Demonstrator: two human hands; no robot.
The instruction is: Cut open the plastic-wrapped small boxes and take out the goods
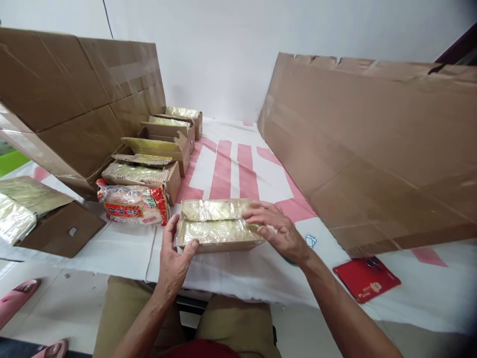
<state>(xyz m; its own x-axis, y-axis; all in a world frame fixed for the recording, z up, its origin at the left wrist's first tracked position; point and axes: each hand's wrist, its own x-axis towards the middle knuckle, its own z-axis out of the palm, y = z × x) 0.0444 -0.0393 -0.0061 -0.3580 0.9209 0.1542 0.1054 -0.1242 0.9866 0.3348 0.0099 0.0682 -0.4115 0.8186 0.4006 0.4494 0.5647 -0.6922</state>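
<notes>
Centrally, shows foil-lined carton (218, 223) lying open on the striped tablecloth (231, 169), near its front edge. Grasps carton's left end with left hand (175, 253), thumb against the near wall. Rests right hand (276, 226) on the right end, fingers extended and unclenched, touching foil. Shows red-printed food packet (132, 204) just left.

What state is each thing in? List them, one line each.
foil-lined box: open, flat on the table, held at both ends
left hand: gripping the box's left end
right hand: fingers spread flat on its right end
row of boxes: open, foil inside
snack packet: looks sealed, lying flat
red card: lying flat
cardboard sheet: flattened, standing tilted
</notes>
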